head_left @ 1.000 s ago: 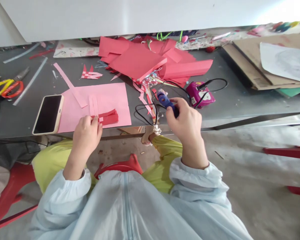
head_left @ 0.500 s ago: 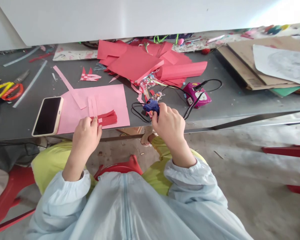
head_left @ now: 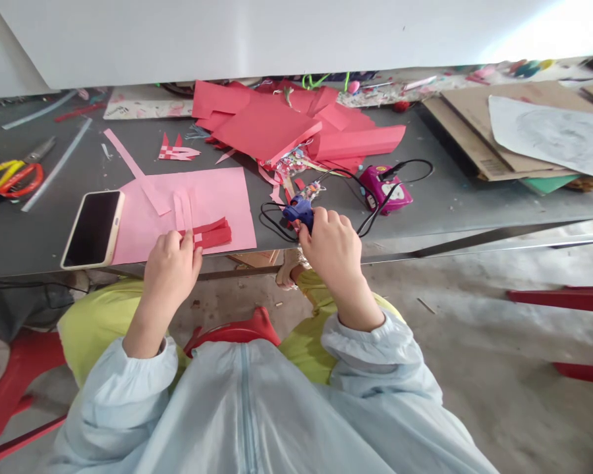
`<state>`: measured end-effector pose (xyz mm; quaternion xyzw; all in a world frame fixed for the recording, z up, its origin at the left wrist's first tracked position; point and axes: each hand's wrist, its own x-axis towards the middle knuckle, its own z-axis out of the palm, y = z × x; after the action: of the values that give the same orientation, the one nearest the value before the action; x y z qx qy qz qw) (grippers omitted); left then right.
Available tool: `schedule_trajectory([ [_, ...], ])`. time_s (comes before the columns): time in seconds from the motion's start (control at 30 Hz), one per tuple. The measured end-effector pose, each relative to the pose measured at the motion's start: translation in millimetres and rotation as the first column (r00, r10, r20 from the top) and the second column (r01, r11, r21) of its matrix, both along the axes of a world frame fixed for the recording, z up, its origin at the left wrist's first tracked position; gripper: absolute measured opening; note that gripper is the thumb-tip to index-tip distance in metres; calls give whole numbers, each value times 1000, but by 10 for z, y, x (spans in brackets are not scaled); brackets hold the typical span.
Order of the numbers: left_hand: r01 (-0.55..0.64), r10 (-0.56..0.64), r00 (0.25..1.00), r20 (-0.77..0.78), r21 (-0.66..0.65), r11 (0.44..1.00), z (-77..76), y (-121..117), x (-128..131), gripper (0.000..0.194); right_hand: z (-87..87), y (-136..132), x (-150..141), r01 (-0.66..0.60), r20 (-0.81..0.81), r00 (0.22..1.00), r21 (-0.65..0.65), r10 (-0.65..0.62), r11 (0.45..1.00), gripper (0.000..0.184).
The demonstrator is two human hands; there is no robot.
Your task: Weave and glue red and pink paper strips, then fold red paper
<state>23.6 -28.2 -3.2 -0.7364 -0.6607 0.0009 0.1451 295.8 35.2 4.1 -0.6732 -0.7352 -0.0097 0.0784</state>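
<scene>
My left hand (head_left: 172, 266) is closed, its thumb and fingers pinching the left end of some red paper strips (head_left: 213, 232). These lie across paler pink strips (head_left: 183, 209) on a pink paper sheet (head_left: 227, 191) near the table's front edge. My right hand (head_left: 332, 245) is wrapped round a blue glue gun (head_left: 299, 210) just off the table edge side, right of the sheet; its nozzle is hard to make out against the scraps behind. A black cord loops beside it. One loose pink strip (head_left: 137, 172) rests partly on the sheet, and a small woven red-and-pink piece (head_left: 178, 149) lies behind.
Red paper sheets (head_left: 267, 128) are heaped at the back centre. A purple socket box (head_left: 386, 191) with a plugged-in cord stands to the right. The phone (head_left: 93, 229) and scissors (head_left: 17, 176) lie left. Cardboard sheets (head_left: 467, 141) sit far right, under a drawing.
The view has shifted slightly, and my right hand has moved slightly left and down with the glue gun. My left hand stays on the red strips.
</scene>
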Motion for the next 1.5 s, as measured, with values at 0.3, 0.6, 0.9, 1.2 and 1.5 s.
schedule_trajectory([
  [0.3,-8,10,998,54,-52,999,60,29,31,46,113,-43,65,-7,-63,998,146,16,989,34],
  [0.6,-46,50,987,153,-25,999,25,-11,62,42,275,-35,-384,-269,-231,925,159,301,950,32],
  [0.9,-280,228,900,370,92,956,-68,-152,-2,39,279,186,-951,-502,-293,827,4,481,865,27],
  [1.2,-330,281,890,358,82,940,-49,-197,122,34,173,312,-1164,-551,-237,828,-172,509,816,19],
  [1.5,-368,282,803,525,65,927,-75,-96,256,30,140,390,-1169,-537,-305,834,-256,460,803,17],
])
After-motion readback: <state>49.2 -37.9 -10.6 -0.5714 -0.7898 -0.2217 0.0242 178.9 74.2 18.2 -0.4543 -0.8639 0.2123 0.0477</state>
